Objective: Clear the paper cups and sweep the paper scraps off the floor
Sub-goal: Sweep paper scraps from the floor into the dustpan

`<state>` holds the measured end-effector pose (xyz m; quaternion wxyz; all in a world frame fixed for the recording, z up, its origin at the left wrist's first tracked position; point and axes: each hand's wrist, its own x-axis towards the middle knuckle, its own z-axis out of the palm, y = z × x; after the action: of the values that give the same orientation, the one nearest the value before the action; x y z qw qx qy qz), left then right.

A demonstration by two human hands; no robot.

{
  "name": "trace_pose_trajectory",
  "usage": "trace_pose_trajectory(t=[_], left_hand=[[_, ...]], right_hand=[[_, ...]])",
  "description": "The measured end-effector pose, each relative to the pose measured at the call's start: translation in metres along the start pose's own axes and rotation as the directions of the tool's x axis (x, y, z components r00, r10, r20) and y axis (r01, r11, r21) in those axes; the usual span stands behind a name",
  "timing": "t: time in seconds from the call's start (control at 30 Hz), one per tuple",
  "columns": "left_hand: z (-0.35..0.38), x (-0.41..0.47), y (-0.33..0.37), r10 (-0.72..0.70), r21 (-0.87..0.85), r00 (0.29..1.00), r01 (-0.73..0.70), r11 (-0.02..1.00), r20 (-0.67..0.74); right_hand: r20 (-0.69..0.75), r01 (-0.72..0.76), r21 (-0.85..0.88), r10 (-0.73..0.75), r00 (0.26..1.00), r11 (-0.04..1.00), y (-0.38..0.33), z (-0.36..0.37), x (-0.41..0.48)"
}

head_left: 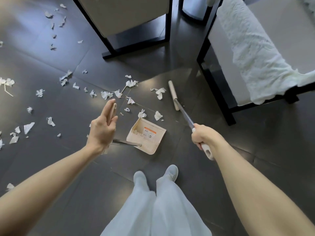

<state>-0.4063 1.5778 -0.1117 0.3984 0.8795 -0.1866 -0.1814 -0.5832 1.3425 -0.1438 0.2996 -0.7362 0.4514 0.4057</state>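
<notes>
broom gripped, dustpan flat on the dark floor
right hand (202, 136) curls tight round the broom (185, 114) handle, broom head on the floor at 11 o'clock of that hand; dustpan (146, 136) lies at 9 o'clock of it; left hand (102, 132) hovers at 9 o'clock of the dustpan, fingers straight, holding nothing; paper scraps (106, 94) strewn from 9 to 12 o'clock of the dustpan

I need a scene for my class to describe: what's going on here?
A person is sweeping up. The right hand grips the broom, its head on the dark floor. The left hand, fingers straight, touches the handle of the dustpan. It holds no scraps yet; paper scraps lie scattered ahead and leftward.
</notes>
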Motion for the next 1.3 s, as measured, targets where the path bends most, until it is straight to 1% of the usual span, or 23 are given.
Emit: trace_pose_trajectory(t=[0.07, 0.13, 0.2, 0.27, 0.33, 0.43, 0.5, 0.57, 0.67, 0.87, 0.97, 1.1, 1.2, 1.3], left_hand=[[0.001, -0.003, 0.002, -0.005, -0.004, 1.000, 0.005, 1.000, 0.004], [0.002, -0.004, 0.002, 0.004, -0.004, 1.000, -0.004, 1.000, 0.011], [0.001, -0.006, -0.003, 0.005, -0.006, 1.000, -0.005, 1.000, 0.026], [-0.005, -0.009, -0.007, 0.003, -0.016, 0.999, -0.002, 1.000, 0.048], [-0.010, -0.016, -0.011, -0.013, -0.053, 0.998, 0.016, 0.998, 0.064], [-0.021, -0.028, -0.021, -0.033, -0.082, 0.998, 0.038, 0.996, 0.060], [-0.029, -0.036, -0.028, -0.049, -0.109, 0.997, 0.054, 0.993, 0.051], [-0.038, -0.041, -0.032, -0.060, -0.118, 0.998, 0.063, 0.991, 0.025], [-0.050, -0.038, -0.035, -0.073, -0.105, 0.997, 0.073, 0.992, -0.002], [-0.057, -0.020, -0.050, -0.067, -0.132, 0.998, 0.069, 0.989, 0.022], [-0.054, -0.001, -0.046, -0.044, -0.110, 0.999, 0.041, 0.993, -0.022], [-0.051, 0.018, -0.044, -0.041, -0.201, 0.998, 0.030, 0.979, -0.052], [-0.047, 0.021, -0.048, -0.058, -0.195, 0.997, 0.047, 0.980, -0.049], [-0.044, 0.027, -0.041, -0.048, -0.094, 0.997, 0.042, 0.995, -0.063]], right_hand=[[0.096, 0.023, 0.047, -0.028, 0.995, 0.999, -0.011, 0.011, -0.005], [0.154, 0.001, 0.181, -0.030, 0.988, 0.983, -0.017, 0.018, -0.015], [0.196, -0.037, 0.355, -0.035, 0.980, 0.934, -0.016, 0.020, -0.026], [0.198, -0.056, 0.466, -0.043, 0.979, 0.883, -0.014, 0.019, -0.040], [0.173, -0.054, 0.496, -0.038, 0.984, 0.867, -0.012, 0.018, -0.049], [0.110, -0.035, 0.424, -0.013, 0.994, 0.905, -0.020, 0.012, -0.056], [0.025, 0.017, 0.276, -0.025, 0.999, 0.961, -0.031, 0.006, -0.054], [-0.053, 0.044, 0.118, -0.038, 0.998, 0.992, -0.043, -0.003, -0.044], [-0.111, 0.045, -0.012, -0.046, 0.993, 0.999, -0.063, -0.018, -0.026], [-0.171, 0.048, -0.224, -0.088, 0.981, 0.973, -0.096, -0.019, 0.004], [-0.145, 0.076, -0.341, -0.133, 0.980, 0.937, -0.110, -0.023, 0.026], [-0.051, 0.161, -0.461, -0.207, 0.977, 0.872, -0.131, -0.020, 0.034], [0.044, 0.191, -0.484, -0.194, 0.980, 0.854, -0.125, -0.002, 0.017], [0.149, 0.196, -0.437, -0.144, 0.978, 0.878, -0.104, 0.011, -0.007]])
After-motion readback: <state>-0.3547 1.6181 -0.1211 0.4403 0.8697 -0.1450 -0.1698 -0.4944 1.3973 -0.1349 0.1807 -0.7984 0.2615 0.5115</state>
